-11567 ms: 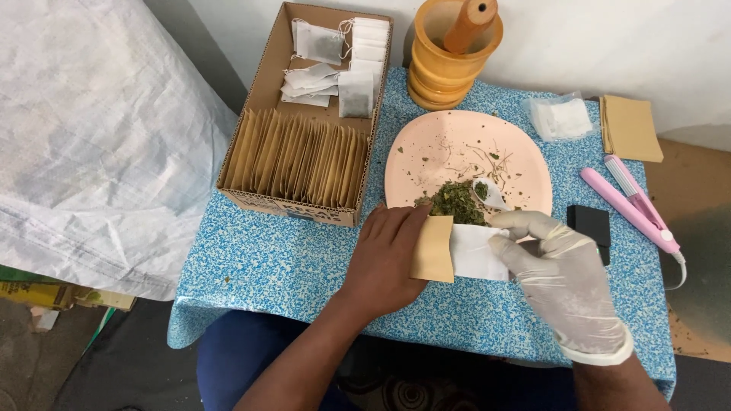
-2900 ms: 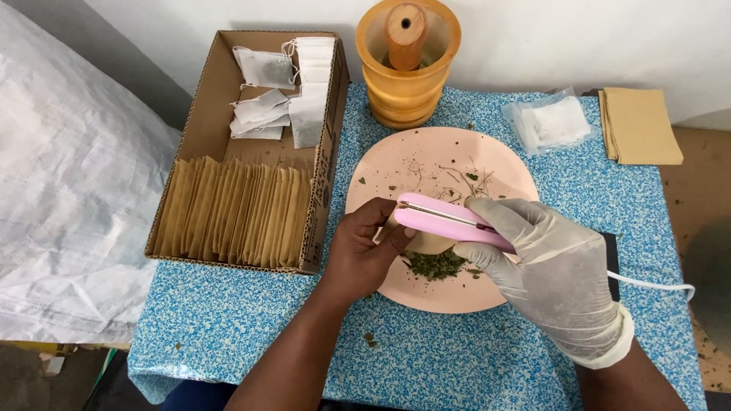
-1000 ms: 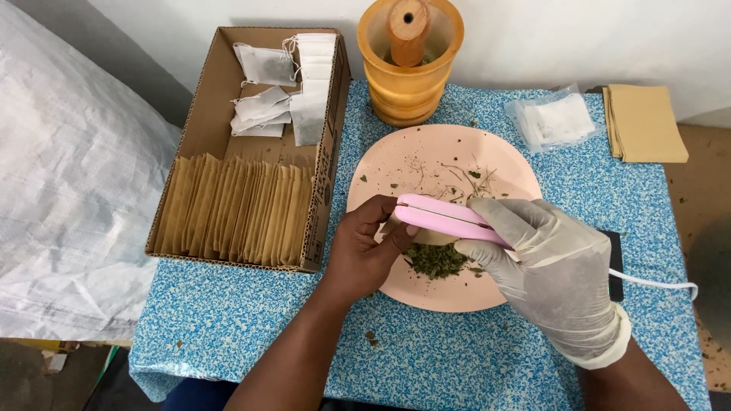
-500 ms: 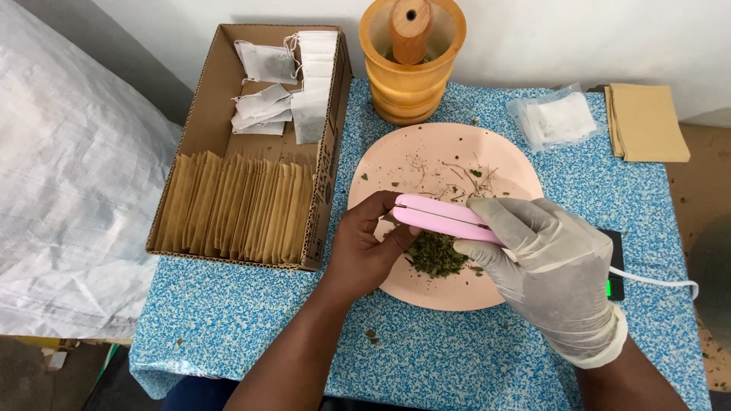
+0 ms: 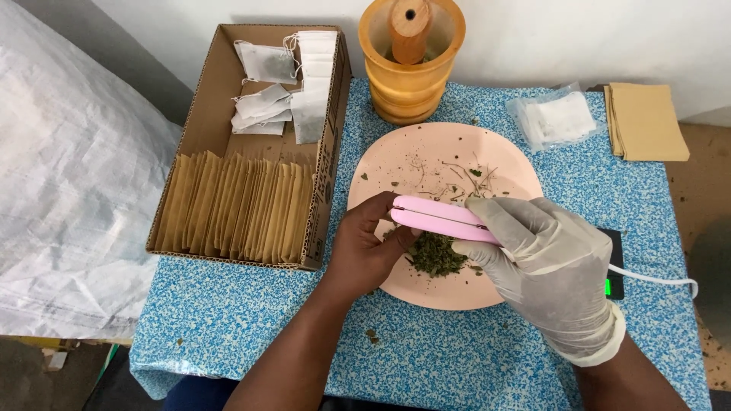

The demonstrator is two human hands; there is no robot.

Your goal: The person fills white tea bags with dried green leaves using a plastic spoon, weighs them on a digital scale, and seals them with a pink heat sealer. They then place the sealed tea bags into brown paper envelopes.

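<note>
Over the pink plate (image 5: 426, 152), the gloved right hand (image 5: 544, 262) is gripping a pink handheld sealer (image 5: 442, 218), its fingers wrapped around the body and squeezing it closed. The bare left hand (image 5: 365, 255) is pinching a small pale sachet (image 5: 383, 228) at the sealer's tip, so the sachet's edge is sitting between the clamp's two halves; most of it is hidden by the fingers. Compared with half a second ago, almost nothing is shifting: both hands are holding the same pose, with the sealer staying pressed on the sachet, which suggests the seal is being given time to set. A small heap of dried green herb (image 5: 434, 255) is lying on the plate just beneath the sealer. A white cord (image 5: 647, 278) is trailing off to the right past a dark device with a green light (image 5: 613, 266). A cardboard box (image 5: 198, 129) of brown envelopes and finished white bags is standing to the left, and a wooden mortar (image 5: 411, 61) behind the plate.
</note>
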